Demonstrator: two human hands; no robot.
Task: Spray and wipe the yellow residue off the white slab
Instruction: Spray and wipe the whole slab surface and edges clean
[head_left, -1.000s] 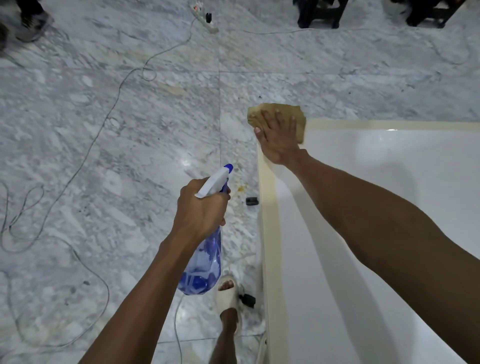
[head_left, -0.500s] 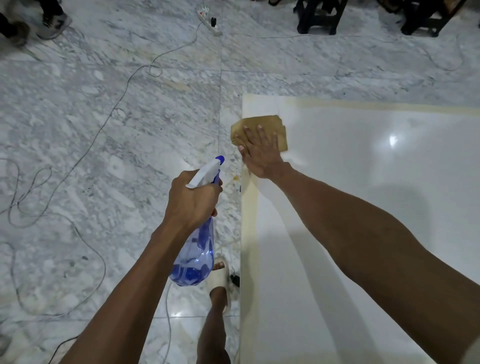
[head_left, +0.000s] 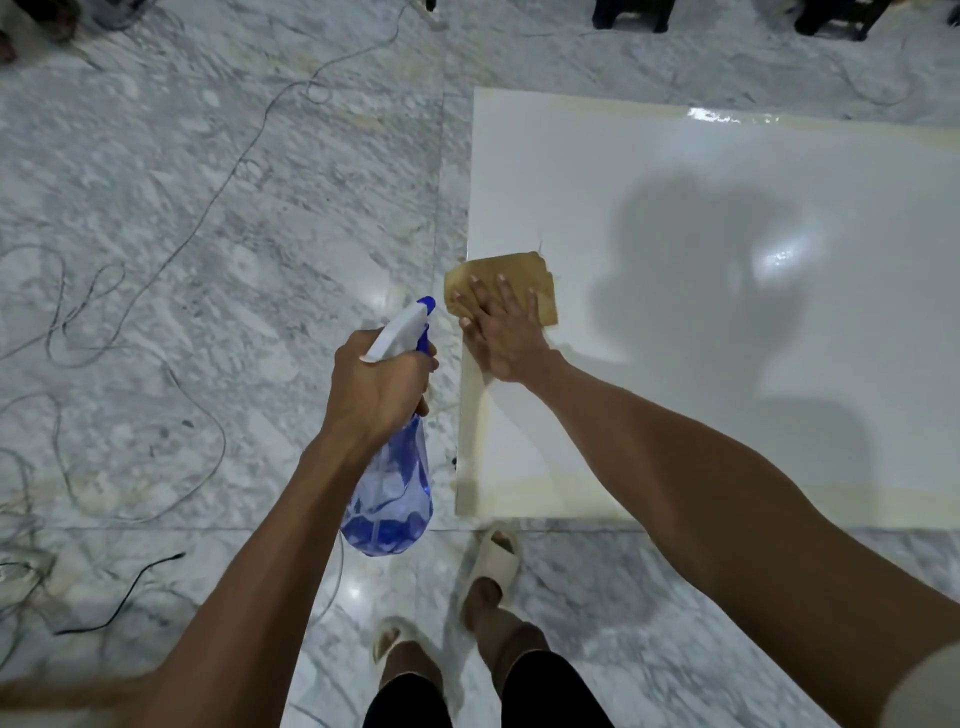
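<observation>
My right hand (head_left: 506, 332) lay flat, fingers straight, pressing the cloth (head_left: 501, 280) onto the slab's (head_left: 675, 322) left edge, mid-frame. The cloth overhung that edge slightly. My left hand (head_left: 376, 387) was curled round the neck of the spray bottle (head_left: 389, 488), nozzle pointing up-frame, held over the floor (head_left: 208, 260) just left of the slab. Yellow residue (head_left: 524, 491) banded the slab's lower and left margins, fainter along the top. Cables (head_left: 156, 374) trailed across the left of the frame. My sandals (head_left: 496, 558) stood at bottom centre.
</observation>
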